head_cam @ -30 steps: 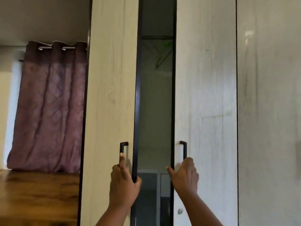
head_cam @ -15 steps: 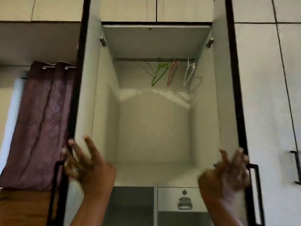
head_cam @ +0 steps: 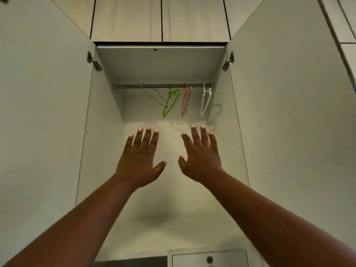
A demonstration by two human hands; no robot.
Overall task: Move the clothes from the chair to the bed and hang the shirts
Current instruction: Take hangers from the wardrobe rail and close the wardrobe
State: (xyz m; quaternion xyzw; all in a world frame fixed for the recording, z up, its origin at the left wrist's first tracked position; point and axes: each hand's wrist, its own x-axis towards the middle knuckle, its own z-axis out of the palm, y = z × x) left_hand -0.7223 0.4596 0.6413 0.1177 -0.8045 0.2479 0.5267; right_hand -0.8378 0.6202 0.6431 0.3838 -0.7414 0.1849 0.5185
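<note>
Shirts, clothes, chair and bed are all absent from this view, so where the garments lie cannot be told; what you see instead is the open wardrobe (head_cam: 159, 170) that fills the frame, its two doors swung wide to the left and right edges. Across the upper centre runs the hanging rail (head_cam: 154, 86); on it, right of centre, hang a green hanger (head_cam: 170, 103), a pink hanger (head_cam: 185, 101) and a white hanger (head_cam: 205, 101), all bare, with a thin wire hanger (head_cam: 154, 96) just to the left of the green one, faint and hard to trace. Your left hand (head_cam: 139, 158) is raised at centre frame, fingers straight and spread, holding nothing; your right hand (head_cam: 200, 155) mirrors it just to the right, likewise spread and empty; both point up toward the hangers yet sit well below them in the picture, touching none. At the bottom edge, right of centre, a drawer front (head_cam: 208, 258) with a round fitting is partly visible.

Progress, as a judgement: the wardrobe stands ready and the hangers are within reach, but no shirt hangs on the rail and no garment is in either hand; hanging therefore seems not yet begun, and whether the clothes have reached the bed cannot be judged from this view; taking down a hanger looks the likely next step.

Brands, labels, writing: none legible on doors, rail, hangers or drawer.
</note>
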